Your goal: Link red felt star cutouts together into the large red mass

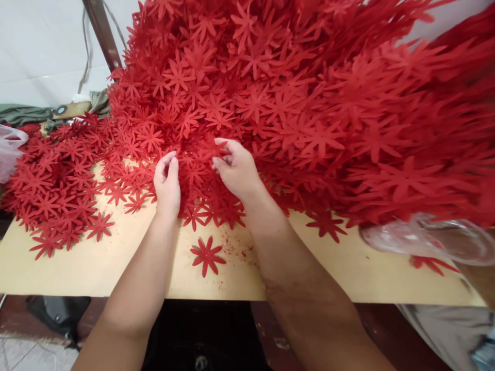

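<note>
A large heap of red flower-shaped cutouts (255, 103) with narrow petals rises before me. At the heap's near edge, my left hand (167, 183) is closed, thumb against the curled fingers; whatever it may pinch does not show clearly against the red. To its right, my right hand (237, 169) has its thumb and fingers bent round a red flower cutout (216, 149), whose petals show between the fingertips. A single red flower (208, 256) lies flat on the table between my forearms.
The pale wooden table (135, 268) has red crumbs near the right forearm. A smaller pile of red flowers (50, 185) lies at left, beside a plastic bag (10, 149). Clear plastic (433, 239) lies at the right edge. A metal post (102, 33) stands behind.
</note>
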Tool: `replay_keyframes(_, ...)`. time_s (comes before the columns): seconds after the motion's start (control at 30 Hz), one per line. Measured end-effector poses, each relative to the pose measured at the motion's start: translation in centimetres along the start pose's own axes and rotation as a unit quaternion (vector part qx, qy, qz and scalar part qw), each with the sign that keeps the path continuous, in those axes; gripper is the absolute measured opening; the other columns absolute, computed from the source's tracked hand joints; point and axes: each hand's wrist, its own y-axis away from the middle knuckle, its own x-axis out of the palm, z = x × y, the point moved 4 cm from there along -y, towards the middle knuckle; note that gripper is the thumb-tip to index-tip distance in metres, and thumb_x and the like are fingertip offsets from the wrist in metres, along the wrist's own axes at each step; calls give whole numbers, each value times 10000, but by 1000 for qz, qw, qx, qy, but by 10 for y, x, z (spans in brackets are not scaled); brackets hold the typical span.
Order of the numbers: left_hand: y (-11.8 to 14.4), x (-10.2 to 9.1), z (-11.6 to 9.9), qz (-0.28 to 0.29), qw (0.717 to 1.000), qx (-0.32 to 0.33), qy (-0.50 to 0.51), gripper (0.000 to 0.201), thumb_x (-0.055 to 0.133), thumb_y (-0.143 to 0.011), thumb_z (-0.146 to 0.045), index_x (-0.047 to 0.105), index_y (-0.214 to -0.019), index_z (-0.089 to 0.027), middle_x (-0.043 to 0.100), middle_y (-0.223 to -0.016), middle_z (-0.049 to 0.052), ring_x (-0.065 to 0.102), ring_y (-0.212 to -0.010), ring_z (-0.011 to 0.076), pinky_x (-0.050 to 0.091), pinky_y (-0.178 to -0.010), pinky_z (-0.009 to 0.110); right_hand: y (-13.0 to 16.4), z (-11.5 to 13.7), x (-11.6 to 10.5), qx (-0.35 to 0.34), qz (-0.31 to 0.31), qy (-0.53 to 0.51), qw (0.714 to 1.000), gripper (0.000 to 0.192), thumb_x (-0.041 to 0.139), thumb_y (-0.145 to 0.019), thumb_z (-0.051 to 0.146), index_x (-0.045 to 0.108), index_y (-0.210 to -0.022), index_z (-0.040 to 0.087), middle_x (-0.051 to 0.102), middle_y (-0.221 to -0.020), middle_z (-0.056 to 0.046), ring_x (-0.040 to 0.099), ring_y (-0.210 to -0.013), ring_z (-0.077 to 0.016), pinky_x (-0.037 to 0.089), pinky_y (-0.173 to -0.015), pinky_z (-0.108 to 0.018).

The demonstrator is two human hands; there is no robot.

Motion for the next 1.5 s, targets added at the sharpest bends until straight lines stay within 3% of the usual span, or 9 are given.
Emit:
replay_keyframes(0.07, 0, -1, 0, 7, 1000, 0, 0, 209, 556, -825, -393, 646, -878, -212, 661, -944, 26, 600, -929, 130, 485, -817, 270, 6, 14, -7, -50, -38, 83, 995, 415, 636, -715, 223, 565, -1123, 234, 548, -1151, -87, 588, -911, -176, 496, -837, -367)
replay_keyframes(0.2, -2, 0, 7, 32, 998, -54, 27, 170, 531, -846, -321, 657, -905, -224, 655, -856, 21, 601, -793, 115, 484, -727, 257, 40, 52, -22, -80, -29, 257, 963, 419, 635, -746, 277, 613, -1161, 227, 413, -1406, -111, 378, -1305, -310, 241, -1129, -516)
replay_keyframes(0.37, -5, 5, 16, 54, 993, -88, 53, 274, 552, -840, -374, 607, -1087, -268, 640, -913, 33, 608, -787, 131, 478, -699, 266, 110, 62, -17, -92, 176, 335, 921, 324, 633, -766, 387, 678, -1021, 193, 639, -1020, -140, 572, -957, -293, 469, -870, -494)
replay_keyframes(0.57, -6, 5, 17, 40, 991, -81, 94, 309, 577, -834, -356, 582, -1127, -261, 612, -822, 10, 605, -750, 108, 467, -666, 223, 158, 38, 2, -53, 247, 404, 879, 136, 601, -787, 213, 638, -888, 130, 634, -881, -129, 566, -843, -244, 495, -754, -401)
replay_keyframes(0.7, -4, 3, 11, 18, 991, -86, 104, 227, 576, -835, -257, 620, -1058, -247, 627, -795, 3, 594, -728, 90, 452, -654, 197, 148, 39, 5, -24, 257, 382, 887, 78, 552, -780, 138, 573, -706, 150, 631, -833, -115, 567, -803, -230, 477, -726, -369)
replay_keyframes(0.97, 1, 4, -2, 35, 991, -55, 121, 126, 580, -798, -199, 677, -878, -212, 649, -754, -7, 565, -654, 67, 450, -615, 183, 74, 60, -4, 54, 139, 150, 977, 30, 532, -785, 171, 561, -785, 163, 567, -653, 8, 490, -573, -103, 371, -576, -254)
replay_keyframes(1.2, 9, 10, -8, 118, 981, -50, 146, 264, 644, -737, -452, 700, -823, -209, 653, -752, 4, 594, -755, 105, 476, -719, 227, 25, 47, 11, 15, 51, 146, 988, 418, 553, -817, 323, 318, -500, 186, 246, -470, 66, 226, -478, -51, 191, -499, -259)
replay_keyframes(1.33, 16, 17, -10, 151, 975, -72, 143, 255, 721, -660, -436, 671, -722, -194, 633, -718, -22, 581, -732, 91, 467, -787, 235, 25, 37, 12, -16, 15, 130, 991, 434, 515, -832, 399, 305, -512, 194, 249, -478, 63, 238, -482, -58, 203, -494, -256)
replay_keyframes(1.5, 15, 16, -9, 91, 990, -63, 85, 120, 738, -650, -263, 665, -686, -175, 639, -704, -26, 568, -696, 78, 455, -776, 225, 33, 29, 8, -26, 4, 27, 999, 225, 524, -804, 361, 454, -672, 193, 479, -616, 27, 418, -569, -88, 361, -573, -244)
